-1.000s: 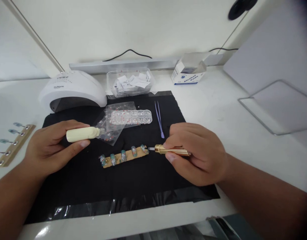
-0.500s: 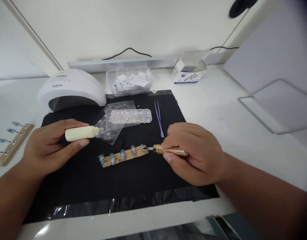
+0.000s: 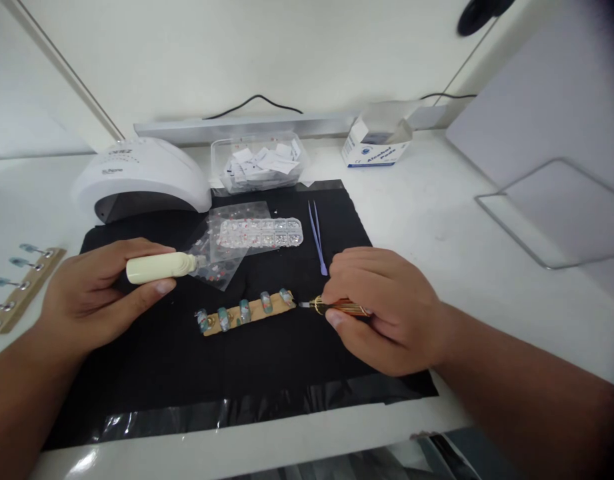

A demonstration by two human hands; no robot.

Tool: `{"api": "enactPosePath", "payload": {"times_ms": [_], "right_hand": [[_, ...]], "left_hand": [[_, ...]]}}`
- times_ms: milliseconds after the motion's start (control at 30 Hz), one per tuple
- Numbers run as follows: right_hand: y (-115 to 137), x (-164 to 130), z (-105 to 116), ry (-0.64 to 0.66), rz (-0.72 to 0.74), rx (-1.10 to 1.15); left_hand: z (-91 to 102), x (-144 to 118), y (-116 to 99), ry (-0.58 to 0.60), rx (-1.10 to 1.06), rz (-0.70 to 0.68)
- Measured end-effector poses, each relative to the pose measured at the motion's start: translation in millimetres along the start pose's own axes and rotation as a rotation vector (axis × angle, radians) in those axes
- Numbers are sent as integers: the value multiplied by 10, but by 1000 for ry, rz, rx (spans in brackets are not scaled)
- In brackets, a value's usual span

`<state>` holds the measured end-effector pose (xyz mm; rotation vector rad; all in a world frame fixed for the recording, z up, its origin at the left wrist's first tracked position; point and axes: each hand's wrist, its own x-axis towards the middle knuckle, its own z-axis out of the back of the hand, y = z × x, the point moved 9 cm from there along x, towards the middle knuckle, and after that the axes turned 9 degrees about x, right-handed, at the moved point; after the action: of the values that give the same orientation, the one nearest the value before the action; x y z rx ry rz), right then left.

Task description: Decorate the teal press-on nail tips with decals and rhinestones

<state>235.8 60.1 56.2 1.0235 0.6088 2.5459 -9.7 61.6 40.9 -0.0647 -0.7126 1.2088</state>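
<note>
My right hand (image 3: 387, 310) pinches gold pen (image 3: 337, 307), axis level, tip left twd nail strip (image 3: 247, 312) at mat (image 3: 287, 373) centre; left hand (image 3: 94, 297) grips cream bottle (image 3: 159, 267), nozzle right.

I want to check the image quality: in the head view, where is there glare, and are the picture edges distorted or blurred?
Head view: glare sits on the shiny plastic strip along the near edge of the black mat; the straight wall rail bows slightly, a wide-lens effect; the corners look soft; the nail strip between the left hand and right hand is evenly lit with faint shadows.
</note>
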Motion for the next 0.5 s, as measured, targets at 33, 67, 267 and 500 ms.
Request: {"api": "enactPosePath", "payload": {"times_ms": [33, 67, 267, 500], "right_hand": [[0, 0, 0, 1, 1, 0], [1, 0, -1, 1, 2, 0], [14, 9, -13, 13, 2, 5], [29, 11, -3, 0, 20, 32]], "left_hand": [[-1, 2, -3, 1, 3, -10], [-2, 3, -3, 1, 7, -14], [11, -3, 28, -13, 7, 12], [13, 2, 32, -13, 15, 6]]}}
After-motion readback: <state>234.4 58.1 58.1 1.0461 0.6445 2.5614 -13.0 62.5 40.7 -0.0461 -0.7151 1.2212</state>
